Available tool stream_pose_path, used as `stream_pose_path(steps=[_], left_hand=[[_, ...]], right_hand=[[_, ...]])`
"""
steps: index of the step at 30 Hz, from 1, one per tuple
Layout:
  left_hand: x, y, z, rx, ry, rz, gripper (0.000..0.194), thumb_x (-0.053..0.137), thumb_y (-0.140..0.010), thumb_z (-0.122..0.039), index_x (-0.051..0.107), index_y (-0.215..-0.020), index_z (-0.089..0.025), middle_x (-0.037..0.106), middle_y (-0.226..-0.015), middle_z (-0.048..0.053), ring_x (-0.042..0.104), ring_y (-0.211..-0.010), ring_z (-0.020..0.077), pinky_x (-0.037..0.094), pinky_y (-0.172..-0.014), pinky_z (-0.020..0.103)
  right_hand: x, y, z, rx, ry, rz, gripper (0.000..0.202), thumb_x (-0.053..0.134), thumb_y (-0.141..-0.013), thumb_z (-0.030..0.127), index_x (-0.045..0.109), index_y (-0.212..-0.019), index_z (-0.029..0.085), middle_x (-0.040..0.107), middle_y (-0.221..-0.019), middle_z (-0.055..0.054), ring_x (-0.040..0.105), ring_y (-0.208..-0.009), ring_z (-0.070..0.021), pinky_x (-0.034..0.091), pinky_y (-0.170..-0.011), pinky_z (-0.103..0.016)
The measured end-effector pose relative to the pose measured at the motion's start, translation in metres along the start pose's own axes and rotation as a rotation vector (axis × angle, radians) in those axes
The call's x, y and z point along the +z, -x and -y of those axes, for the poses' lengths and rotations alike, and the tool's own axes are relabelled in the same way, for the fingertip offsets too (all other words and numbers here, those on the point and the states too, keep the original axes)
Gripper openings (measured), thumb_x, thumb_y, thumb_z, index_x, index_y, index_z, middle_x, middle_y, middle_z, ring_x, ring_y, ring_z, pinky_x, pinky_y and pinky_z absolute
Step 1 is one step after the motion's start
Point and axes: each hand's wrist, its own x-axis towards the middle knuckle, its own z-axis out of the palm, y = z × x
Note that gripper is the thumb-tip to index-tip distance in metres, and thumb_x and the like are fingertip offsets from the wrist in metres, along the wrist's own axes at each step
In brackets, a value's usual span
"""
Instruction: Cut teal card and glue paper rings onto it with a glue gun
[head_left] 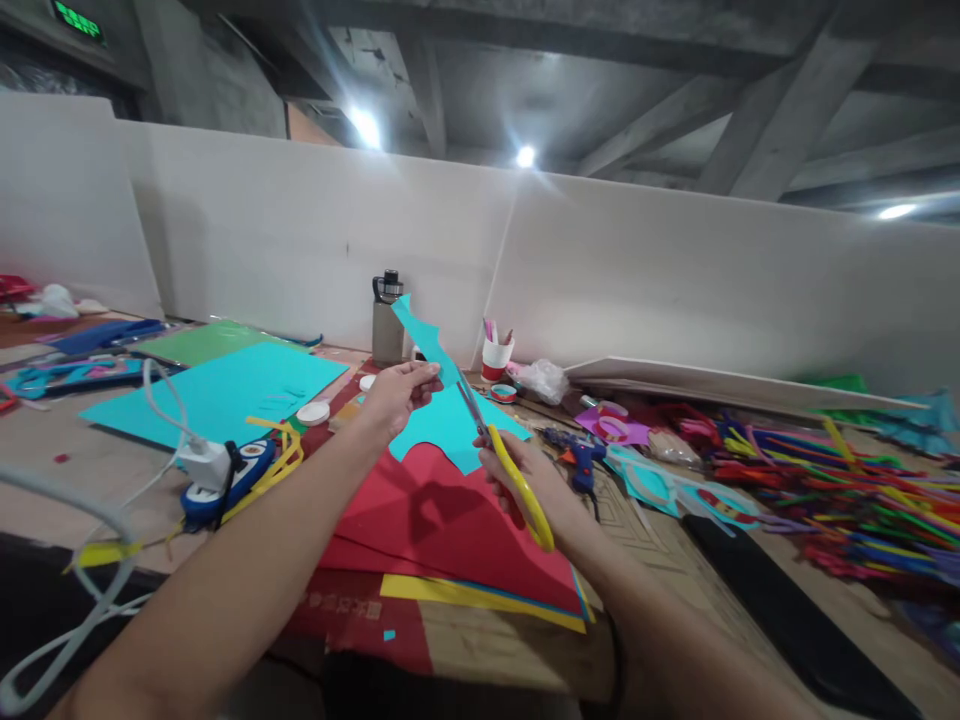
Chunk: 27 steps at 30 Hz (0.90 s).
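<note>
Pinched between the fingertips of my left hand (405,397) is a cut strip of turquoise paper (424,337) with a jagged edge, raised above the table. My right hand (517,470) holds yellow-handled scissors (517,487), whose blades point up and touch or lie close to the strip's lower end. Beneath both hands, a larger turquoise sheet (431,425) with a curved cut edge rests on red sheets (450,520). Yellow paper (480,598) sticks out under the red at the front.
A bottle (388,335) and a white-and-red cup of pens (496,358) stand at the back. Left are a turquoise sheet (225,395) and a power strip (229,487). Right are a glue gun (583,460), a black case (795,610) and colourful pipe cleaners (862,490).
</note>
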Motion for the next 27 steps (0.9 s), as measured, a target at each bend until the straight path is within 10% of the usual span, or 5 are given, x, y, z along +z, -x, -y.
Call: stream_pose_path(steps=[27], left_hand=[[0.0075,0.0026,0.0106,-0.107,-0.075,0.077,0.023,0.078,-0.057,-0.025,0.062,-0.066,-0.011,0.06,-0.057,0.002,0.059,-0.055,0.0105,0.037,-0.05,0.021]], right_hand=[[0.0047,0.0053,-0.0052,-0.015,-0.111,0.021,0.041,0.052,-0.078,0.051,0.053,-0.104,0.019,0.047,-0.06,0.007,0.044,-0.041,-0.0066,0.037,-0.032,-0.017]])
